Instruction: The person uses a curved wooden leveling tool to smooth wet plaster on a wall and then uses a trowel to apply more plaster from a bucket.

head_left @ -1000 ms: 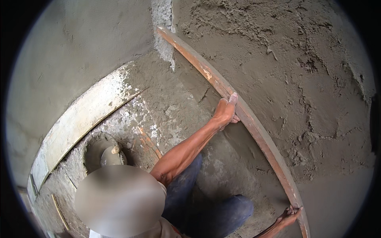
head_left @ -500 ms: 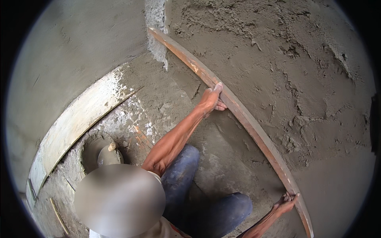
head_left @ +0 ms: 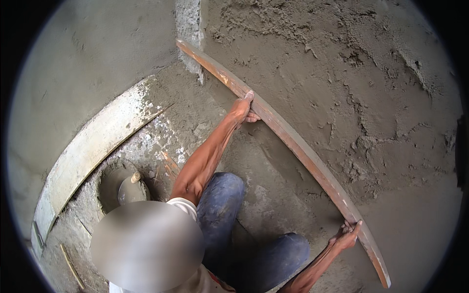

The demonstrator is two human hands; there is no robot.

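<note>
Gripping a long, scuffed wooden straightedge (head_left: 293,140), left hand (head_left: 241,109) and right hand (head_left: 347,237) both pinch it. Ridged grey mortar (head_left: 322,97) lies alongside.

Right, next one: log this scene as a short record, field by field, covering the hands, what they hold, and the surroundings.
Left hand: gripping the wooden bar, nearer its upper end
Right hand: gripping the same bar, nearer its lower end
Bar shape: looks curved; fisheye bends edges, so true shape unclear
Surface beyond bar: gray mortar, rough above, smoother lower right
Left side: pale board; round container holding a knob-handled tool
</note>
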